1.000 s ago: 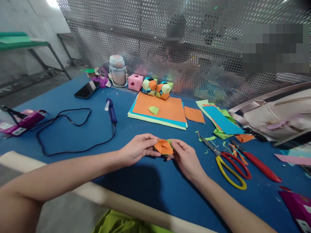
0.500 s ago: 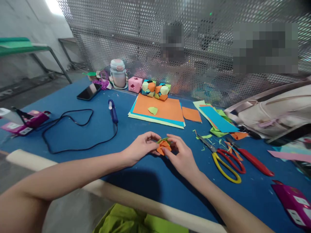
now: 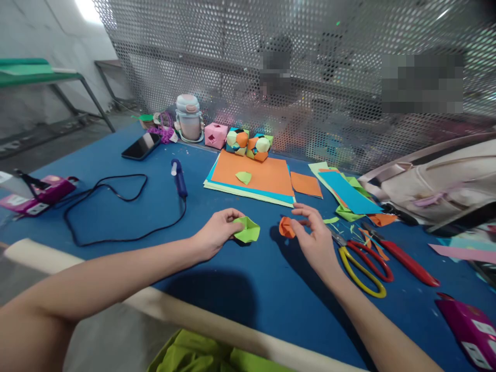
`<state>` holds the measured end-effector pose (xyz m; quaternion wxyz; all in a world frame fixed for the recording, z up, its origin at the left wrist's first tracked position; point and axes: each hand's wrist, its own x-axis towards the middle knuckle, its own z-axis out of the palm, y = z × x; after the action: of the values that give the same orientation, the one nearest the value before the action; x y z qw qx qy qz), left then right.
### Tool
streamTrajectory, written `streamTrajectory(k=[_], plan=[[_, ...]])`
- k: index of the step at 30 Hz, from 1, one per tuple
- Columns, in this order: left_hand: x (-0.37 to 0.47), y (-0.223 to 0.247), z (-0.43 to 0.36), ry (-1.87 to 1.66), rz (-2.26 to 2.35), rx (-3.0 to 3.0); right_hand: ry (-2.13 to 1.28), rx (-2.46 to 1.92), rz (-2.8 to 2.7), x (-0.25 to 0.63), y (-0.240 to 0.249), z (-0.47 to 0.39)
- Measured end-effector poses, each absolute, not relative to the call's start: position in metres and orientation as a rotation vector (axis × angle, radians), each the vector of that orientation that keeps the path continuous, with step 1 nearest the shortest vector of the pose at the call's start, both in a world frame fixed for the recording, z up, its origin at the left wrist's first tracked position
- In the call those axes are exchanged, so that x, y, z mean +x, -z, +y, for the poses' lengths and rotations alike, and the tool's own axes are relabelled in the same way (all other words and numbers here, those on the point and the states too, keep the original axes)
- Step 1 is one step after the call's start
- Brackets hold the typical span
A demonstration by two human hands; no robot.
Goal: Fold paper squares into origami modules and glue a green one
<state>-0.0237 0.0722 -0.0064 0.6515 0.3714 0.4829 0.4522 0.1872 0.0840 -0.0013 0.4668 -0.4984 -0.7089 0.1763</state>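
My left hand pinches a light green folded paper piece by its left edge, just above the blue table. To the right, my right hand has its thumb at the edge of a small orange folded paper piece. Its other fingers are curved, and part of the grip is hidden. The two pieces are apart, with bare table between them. Behind them, a green paper petal lies on a stack of coloured sheets topped by an orange sheet.
Scissors, a red-handled tool and paper scraps lie at right. A blue glue gun with its cord lies at left. Paper balls, a pink paper cube and a bottle stand along the perforated metal panel.
My hands have moved apart. The orange piece has come away from the green one and shifted right with my right hand, while the green piece stays in my left.
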Motion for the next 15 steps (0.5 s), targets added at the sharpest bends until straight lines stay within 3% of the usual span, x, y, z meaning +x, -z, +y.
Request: streamTrajectory(k=[3,8,15], plan=[[-0.024,0.007,0.070,-1.051,1.179,1.030,-0.316,-1.144,-1.848,0.179,0.004,0.074],[-0.021,0.001,0.057,-1.000,1.255,1.556,-0.623,-1.126,-1.992,0.153,0.004,0.048],[-0.027,0.005,0.048,-0.925,1.014,2.306,-1.089,-1.212,-1.711,0.150,-0.005,0.047]])
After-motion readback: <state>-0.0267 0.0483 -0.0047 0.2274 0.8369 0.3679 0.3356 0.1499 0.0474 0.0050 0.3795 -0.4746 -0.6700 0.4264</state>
